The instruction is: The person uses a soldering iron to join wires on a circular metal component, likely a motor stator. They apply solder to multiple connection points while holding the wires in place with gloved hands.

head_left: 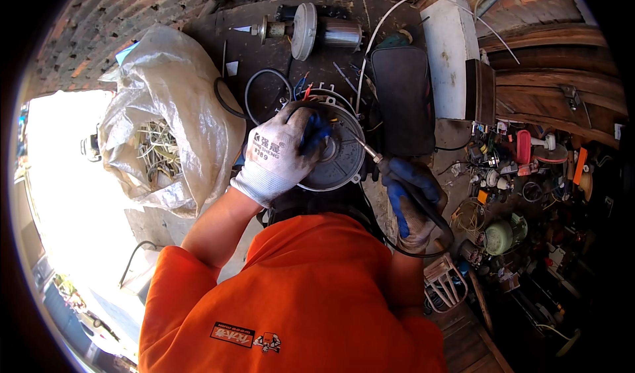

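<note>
My right hand (411, 198), in a white and blue work glove, grips a soldering iron (378, 156). Its thin tip points up and left over the round metal motor housing (339, 172). A black cord loops down beside that wrist. My left hand (286, 145), gloved alike, lies over the left part of the housing with its fingers curled in; what they hold is hidden. Red and blue wire ends (306, 92) stick up beyond that hand at the housing's far rim. A motor rotor with its shaft and round end cover (304, 32) lies farther back.
An open plastic sack (192, 102) with scrap strips stands at left. A dark padded case (403, 102) and a white block (451, 52) lie right of the housing. Black cable (254, 75) curls behind my left hand. Parts and a green motor (504, 235) clutter the right floor.
</note>
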Tool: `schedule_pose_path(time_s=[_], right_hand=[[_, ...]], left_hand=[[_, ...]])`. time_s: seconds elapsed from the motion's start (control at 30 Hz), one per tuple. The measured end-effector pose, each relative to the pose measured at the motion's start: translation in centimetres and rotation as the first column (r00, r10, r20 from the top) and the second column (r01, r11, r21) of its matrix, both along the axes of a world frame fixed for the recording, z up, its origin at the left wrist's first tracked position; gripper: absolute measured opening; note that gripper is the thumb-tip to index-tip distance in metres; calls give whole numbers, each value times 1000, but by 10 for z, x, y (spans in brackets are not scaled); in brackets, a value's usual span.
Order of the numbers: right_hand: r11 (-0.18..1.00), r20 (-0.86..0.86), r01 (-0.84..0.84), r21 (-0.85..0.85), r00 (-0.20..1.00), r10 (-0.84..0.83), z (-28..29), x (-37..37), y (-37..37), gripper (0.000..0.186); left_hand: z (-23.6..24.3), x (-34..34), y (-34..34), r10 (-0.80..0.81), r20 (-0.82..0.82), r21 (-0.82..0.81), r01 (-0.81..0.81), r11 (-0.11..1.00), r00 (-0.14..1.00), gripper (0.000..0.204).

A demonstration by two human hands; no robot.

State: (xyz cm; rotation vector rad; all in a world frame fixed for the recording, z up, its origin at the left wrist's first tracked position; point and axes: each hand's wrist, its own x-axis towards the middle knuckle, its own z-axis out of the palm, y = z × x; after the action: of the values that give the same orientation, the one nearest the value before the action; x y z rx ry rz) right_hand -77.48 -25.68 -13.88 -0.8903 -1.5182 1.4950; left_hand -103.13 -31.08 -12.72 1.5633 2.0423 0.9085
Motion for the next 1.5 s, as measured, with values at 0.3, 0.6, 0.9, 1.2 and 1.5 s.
schedule_pose_path(time_s=[0.3,0.6,0.9,1.2,1.5], right_hand=[[999,-43,-37,14,998,37,2,-3,3,34],[999,-62,-20,50,998,23,-2,-5,3,33],[998,-84,5,62,996,1,2,-7,0,33],[998,-113,0,55,994,7,3,-5,2,32],[994,-24,2,110,1000,0,-10,3,1,33]], left_hand=[[-2,-1,-1,-11,-10,22,12,1000,1000,37],[-2,-1,-1,-6,34,45,4,999,999,35],[0,-1,1,-17,30,47,15,999,999,34],[2,0,1,-19,43,33,18,999,999,34],[0,0,1,-11,23,52,10,999,1000,35]])
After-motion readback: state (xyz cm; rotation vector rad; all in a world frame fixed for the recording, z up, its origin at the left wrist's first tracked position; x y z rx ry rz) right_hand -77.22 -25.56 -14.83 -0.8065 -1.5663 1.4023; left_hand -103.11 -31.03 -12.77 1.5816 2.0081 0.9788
